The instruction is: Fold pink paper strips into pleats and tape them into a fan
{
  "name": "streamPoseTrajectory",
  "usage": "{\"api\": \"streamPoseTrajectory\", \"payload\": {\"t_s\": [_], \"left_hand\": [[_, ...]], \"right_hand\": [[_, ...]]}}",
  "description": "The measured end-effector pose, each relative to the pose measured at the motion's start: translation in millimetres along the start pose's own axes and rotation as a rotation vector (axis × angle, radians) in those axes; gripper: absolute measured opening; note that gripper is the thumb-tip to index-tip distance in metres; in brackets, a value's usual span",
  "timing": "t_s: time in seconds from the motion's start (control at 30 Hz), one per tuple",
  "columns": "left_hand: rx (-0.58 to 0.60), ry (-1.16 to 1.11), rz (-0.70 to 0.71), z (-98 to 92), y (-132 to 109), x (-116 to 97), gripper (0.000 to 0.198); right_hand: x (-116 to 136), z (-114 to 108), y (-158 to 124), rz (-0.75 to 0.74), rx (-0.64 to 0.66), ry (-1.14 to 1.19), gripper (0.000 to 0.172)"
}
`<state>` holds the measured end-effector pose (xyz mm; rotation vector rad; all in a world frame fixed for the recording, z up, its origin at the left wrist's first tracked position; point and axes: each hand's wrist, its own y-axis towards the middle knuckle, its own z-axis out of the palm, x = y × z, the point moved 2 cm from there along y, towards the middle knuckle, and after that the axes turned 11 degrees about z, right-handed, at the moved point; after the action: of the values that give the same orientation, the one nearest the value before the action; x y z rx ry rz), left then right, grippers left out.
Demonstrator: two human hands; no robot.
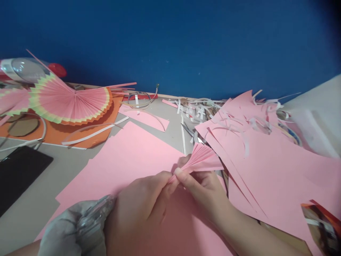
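Between my two hands is a strip of pink pleated paper [201, 157], gathered tight at its middle and fanned out to the upper right. My left hand [141, 199] pinches the gathered end; its fingers hide the part lying inside them. With thumb and fingers closed, my right hand [202, 186] grips the pleats just beside the left. On my left wrist is a light cuff with a clear plastic piece [96, 215]. Beneath both hands lie pink paper sheets [128, 153].
A pink and yellow paper fan [71, 103] sits on orange paper [98, 137] at the left, near a bottle [26, 69] and a black phone-like slab [23, 177]. More pink sheets [274, 167] and white paper strips [199, 110] lie to the right, before a blue wall [170, 46].
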<state>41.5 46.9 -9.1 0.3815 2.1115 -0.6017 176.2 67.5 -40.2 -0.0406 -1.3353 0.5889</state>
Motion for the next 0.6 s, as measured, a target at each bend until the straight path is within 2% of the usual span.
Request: {"api": "streamPoseTrajectory", "payload": {"t_s": [0.1, 0.23, 0.37, 0.5, 0.6], "left_hand": [[0.008, -0.039, 0.025, 0.7, 0, 2, 0.036], [0.041, -0.144, 0.031, 2.3, 1, 6, 0.045], [0.05, -0.255, 0.04, 2.6, 3, 9, 0.047], [0.07, -0.317, 0.056, 2.2, 5, 13, 0.047], [0.086, -0.38, 0.052, 2.4, 4, 15, 0.041]], "right_hand": [[-3, -1, -1, 0.023, 0.007, -0.044, 0.018], [-2, -2, -1, 0.022, -0.116, -0.082, 0.022], [3, 0, -1, 0.02, -0.118, 0.052, 0.029], [4, -4, -1, -0.001, -0.304, 0.154, 0.033], [2, -6, 0, -0.002, -0.33, 0.196, 0.043]]}}
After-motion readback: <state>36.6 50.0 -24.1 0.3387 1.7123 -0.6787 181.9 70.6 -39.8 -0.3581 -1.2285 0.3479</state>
